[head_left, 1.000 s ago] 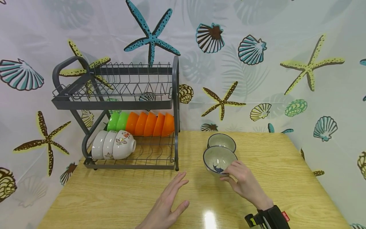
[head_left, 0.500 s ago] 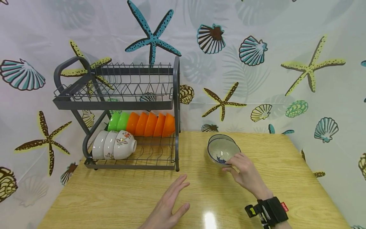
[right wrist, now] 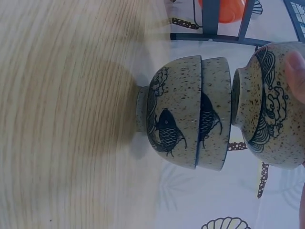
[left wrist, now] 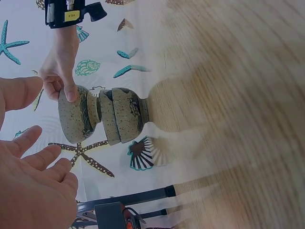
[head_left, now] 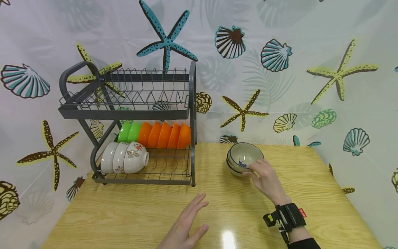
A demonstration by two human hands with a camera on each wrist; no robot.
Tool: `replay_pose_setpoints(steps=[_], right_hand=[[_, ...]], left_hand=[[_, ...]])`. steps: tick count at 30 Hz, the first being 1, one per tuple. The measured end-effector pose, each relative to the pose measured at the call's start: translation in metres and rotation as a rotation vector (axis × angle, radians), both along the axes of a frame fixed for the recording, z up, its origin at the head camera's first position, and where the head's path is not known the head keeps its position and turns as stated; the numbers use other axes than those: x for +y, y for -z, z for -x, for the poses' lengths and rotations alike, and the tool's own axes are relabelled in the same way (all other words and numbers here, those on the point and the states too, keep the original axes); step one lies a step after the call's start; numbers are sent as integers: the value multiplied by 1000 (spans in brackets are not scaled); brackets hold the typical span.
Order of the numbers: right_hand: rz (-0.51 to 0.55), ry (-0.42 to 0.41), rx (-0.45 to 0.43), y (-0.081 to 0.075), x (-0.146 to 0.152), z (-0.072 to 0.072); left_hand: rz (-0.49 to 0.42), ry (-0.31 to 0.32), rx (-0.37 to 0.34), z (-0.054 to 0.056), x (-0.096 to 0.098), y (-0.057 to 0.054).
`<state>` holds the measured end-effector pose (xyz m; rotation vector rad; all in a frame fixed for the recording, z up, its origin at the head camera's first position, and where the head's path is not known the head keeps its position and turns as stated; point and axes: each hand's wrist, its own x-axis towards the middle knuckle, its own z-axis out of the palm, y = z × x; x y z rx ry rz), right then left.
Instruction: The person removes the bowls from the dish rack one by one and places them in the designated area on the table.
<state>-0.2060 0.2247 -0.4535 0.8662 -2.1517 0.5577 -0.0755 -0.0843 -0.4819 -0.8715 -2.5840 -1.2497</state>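
Thumb and fingers of my right hand pinch the near rim of a speckled grey bowl with a blue rim and a blue fish drawing inside. In the right wrist view this bowl is over a stack of two nested matching bowls, its foot right at the upper bowl's rim. The stack stands upright on the table, mostly hidden behind the held bowl from the head camera. My left hand hovers over the table at front centre, fingers extended and holding nothing.
A dark two-tier dish rack stands on the left of the wooden table. Its lower tier holds white floral bowls, green bowls and several orange bowls. Behind hangs a cloth printed with sea shells and starfish.
My right hand has moved the held bowl away from me and slightly right, from in front of the stack to over it. My left hand has stayed nearly still.
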Motion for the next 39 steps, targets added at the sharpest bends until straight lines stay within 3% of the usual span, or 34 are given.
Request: replay_pose_setpoints(steps=[11,17,30,39], right_hand=[[23,30,-7,10,-2,15],[7,44,-13,15,-4,20],[-40,77,-175,23,-4,28],[-51,92,-227,21,-4,27]], left_hand=[[0,9,53,-2,1,6],[-1,6,41,-3,2,5],[-10,15,0,-5,4,4],[-5,31,26,-4,3,8]])
